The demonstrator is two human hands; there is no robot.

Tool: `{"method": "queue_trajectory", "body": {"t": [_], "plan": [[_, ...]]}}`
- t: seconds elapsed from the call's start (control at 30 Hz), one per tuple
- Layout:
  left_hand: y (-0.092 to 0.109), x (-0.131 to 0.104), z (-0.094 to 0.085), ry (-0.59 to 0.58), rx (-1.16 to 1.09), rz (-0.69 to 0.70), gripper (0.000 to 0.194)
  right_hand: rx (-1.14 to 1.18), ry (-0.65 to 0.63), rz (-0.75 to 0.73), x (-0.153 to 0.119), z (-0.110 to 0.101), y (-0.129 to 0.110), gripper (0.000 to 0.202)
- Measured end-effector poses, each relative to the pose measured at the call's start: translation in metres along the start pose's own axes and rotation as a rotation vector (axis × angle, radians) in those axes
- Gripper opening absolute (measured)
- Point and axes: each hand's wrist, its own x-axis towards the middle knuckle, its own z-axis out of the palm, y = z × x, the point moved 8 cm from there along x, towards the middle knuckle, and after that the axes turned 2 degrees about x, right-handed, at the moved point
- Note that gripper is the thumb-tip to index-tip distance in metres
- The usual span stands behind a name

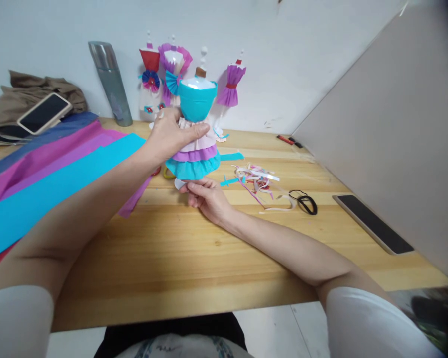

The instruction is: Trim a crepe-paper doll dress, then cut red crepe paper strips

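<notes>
Even, fairly bright light, soft shadows, slight softness, wide-angle bending and darkened right edge.

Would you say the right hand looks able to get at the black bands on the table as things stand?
Probably yes, once the right hand releases the base of the small dress form: the black bands lie uncovered on the table, just beyond the right forearm.
</notes>
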Motion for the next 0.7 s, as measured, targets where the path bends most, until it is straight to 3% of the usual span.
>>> {"method": "queue_trajectory", "body": {"t": [0.27, 0.4, 0.63, 0.7], "plan": [[0.009, -0.002, 0.003, 0.016, 0.011, 0.063, 0.044, 0.025, -0.047, 0.085, 0.001, 0.006, 0.01, 0.039], [0.012, -0.003, 0.009, -0.102, 0.03, 0.066, 0.042, 0.046, -0.073, 0.099, -0.001, 0.005, 0.013, 0.041], [0.011, 0.001, 0.004, -0.314, 0.079, 0.134, 0.05, -0.003, -0.142, 0.119, -0.003, 0.009, 0.019, 0.039], [0.01, 0.003, -0.001, -0.307, 0.054, 0.129, 0.052, 0.005, -0.132, 0.13, -0.003, 0.008, 0.018, 0.039]]}}
